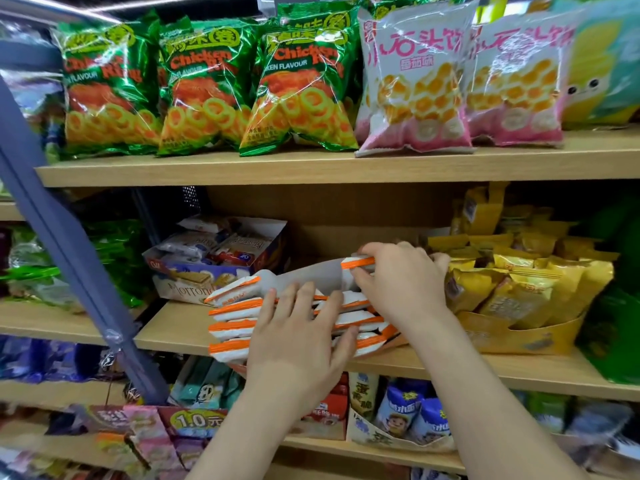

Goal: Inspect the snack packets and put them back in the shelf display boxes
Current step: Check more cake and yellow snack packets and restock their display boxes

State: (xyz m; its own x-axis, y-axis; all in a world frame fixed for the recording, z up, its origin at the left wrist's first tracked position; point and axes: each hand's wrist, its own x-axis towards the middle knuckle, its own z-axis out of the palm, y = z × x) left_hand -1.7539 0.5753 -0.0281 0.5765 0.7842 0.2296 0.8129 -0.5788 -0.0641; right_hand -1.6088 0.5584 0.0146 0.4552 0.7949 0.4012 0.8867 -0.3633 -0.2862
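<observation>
Several white snack packets with orange edges (pixel 232 320) lie stacked in a low display box on the middle shelf (pixel 180 332). My left hand (pixel 298 341) lies over the front of the stack, fingers spread and fairly straight on the packets. My right hand (pixel 401 282) reaches to the back of the stack, its fingers curled round one white and orange packet (pixel 356 263) at the top. The box itself is mostly hidden under the packets and my hands.
A blue and white wafer box (pixel 194 271) stands left of the stack, a yellow display box of gold packets (pixel 519 296) to the right. Green chicken ring bags (pixel 204 88) and pink bags (pixel 415 84) fill the upper shelf. A grey-blue post (pixel 69 258) crosses at left.
</observation>
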